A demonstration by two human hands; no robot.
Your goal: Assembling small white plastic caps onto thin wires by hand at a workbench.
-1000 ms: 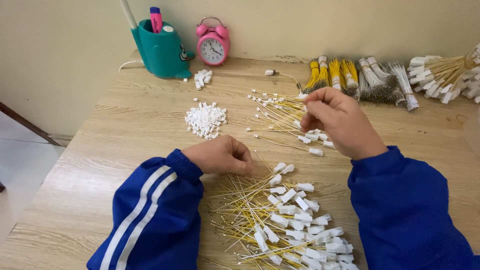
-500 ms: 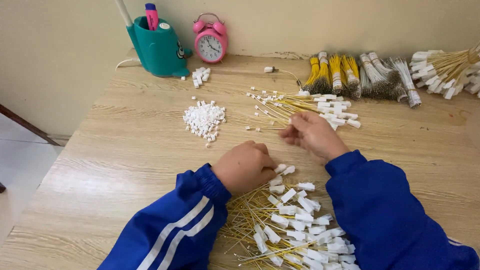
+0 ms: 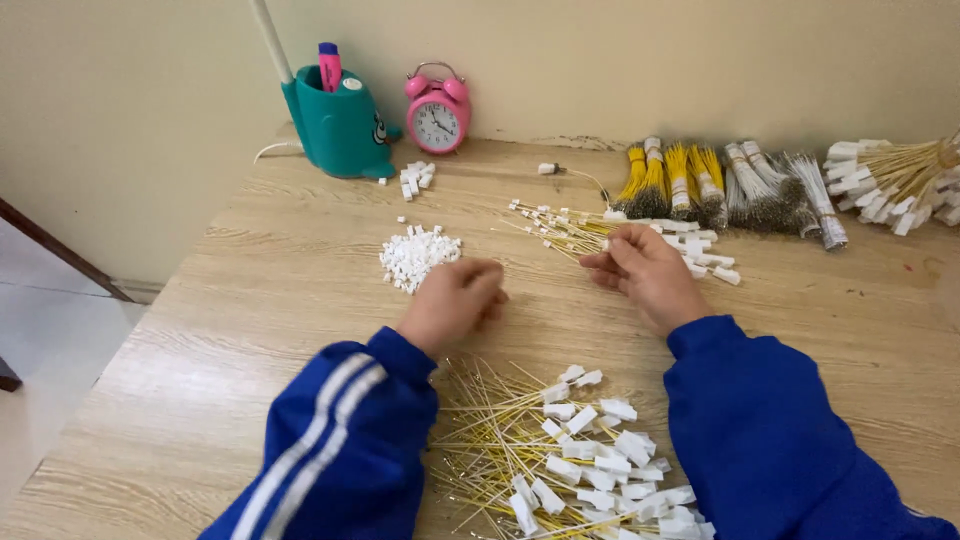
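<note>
Wood-grain worktop (image 3: 250, 300) against a plain beige wall. Left hand (image 3: 452, 300): fingers curled closed, resting just beside the small heap of white plastic connectors (image 3: 418, 255); what they hold, if anything, cannot be told. Right hand (image 3: 648, 272): fingers pinched on thin yellow wires with white connectors (image 3: 575, 228) fanned out at centre. Near edge: loose pile of terminated yellow wires (image 3: 560, 460). Rear: bundled wires (image 3: 720, 190), pink alarm clock (image 3: 437, 112), teal pen holder (image 3: 338, 125).
</note>
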